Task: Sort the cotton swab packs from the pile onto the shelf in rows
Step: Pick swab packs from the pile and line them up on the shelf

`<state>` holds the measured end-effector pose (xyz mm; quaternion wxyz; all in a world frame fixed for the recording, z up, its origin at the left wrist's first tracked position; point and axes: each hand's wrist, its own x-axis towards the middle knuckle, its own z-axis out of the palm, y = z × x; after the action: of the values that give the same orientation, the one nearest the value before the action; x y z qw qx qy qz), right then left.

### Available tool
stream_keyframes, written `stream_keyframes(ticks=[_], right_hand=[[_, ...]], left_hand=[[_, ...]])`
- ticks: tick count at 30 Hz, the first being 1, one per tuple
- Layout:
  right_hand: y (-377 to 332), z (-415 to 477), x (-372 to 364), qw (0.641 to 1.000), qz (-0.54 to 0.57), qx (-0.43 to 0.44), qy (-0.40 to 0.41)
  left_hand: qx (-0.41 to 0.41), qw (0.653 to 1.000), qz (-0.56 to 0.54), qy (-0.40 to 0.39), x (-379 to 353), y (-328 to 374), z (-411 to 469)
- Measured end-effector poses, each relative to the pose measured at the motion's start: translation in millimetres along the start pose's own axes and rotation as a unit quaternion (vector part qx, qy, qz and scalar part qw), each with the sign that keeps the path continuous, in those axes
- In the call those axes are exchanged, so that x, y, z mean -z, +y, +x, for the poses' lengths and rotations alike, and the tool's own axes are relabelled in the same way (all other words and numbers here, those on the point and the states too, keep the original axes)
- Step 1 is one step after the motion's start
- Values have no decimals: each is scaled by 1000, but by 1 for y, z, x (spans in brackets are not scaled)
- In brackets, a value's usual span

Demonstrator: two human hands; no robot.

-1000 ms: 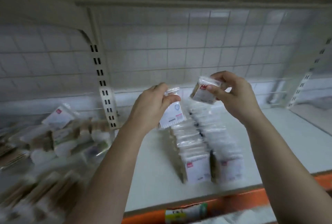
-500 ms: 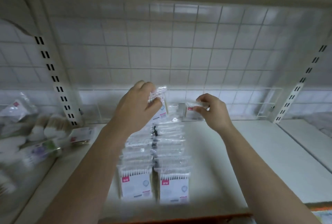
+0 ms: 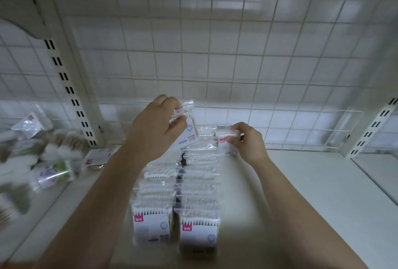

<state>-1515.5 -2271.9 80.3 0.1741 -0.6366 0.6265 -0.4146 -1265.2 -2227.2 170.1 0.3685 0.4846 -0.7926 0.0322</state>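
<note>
Two rows of clear cotton swab packs stand upright on the white shelf (image 3: 301,193), the left row (image 3: 155,184) and the right row (image 3: 200,184) running from front to back. My left hand (image 3: 154,133) grips one swab pack (image 3: 186,127) tilted above the back of the left row. My right hand (image 3: 247,141) pinches another swab pack (image 3: 226,138) at the back end of the right row, low and close to the packs there. The loose pile of packs (image 3: 43,154) lies to the left, blurred.
A white wire grid (image 3: 215,53) backs the shelf, with slotted uprights at left (image 3: 69,89) and right (image 3: 372,128). A low wire divider (image 3: 342,128) stands at the back right. Bare shelf surface stretches right of the rows.
The view swung from the pile toward the rows. Both hands carried their packs forward and down to the back of the two rows; the right pack now sits lower at its row.
</note>
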Motion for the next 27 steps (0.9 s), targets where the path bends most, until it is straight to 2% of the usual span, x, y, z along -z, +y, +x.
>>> stream_keyframes(ticks=[11,20,27], right_hand=[[2,9,0,999,-30,-26,27],[2,3,5,999,-1,-24,27],[11,-6,30,999,-17,2,46]], left_hand=[[-8,1000,-8,-7,-2,9,0],[-21,999,-23,-10,-7,16,7],[-72,994,-69,-43,-30,44,35]])
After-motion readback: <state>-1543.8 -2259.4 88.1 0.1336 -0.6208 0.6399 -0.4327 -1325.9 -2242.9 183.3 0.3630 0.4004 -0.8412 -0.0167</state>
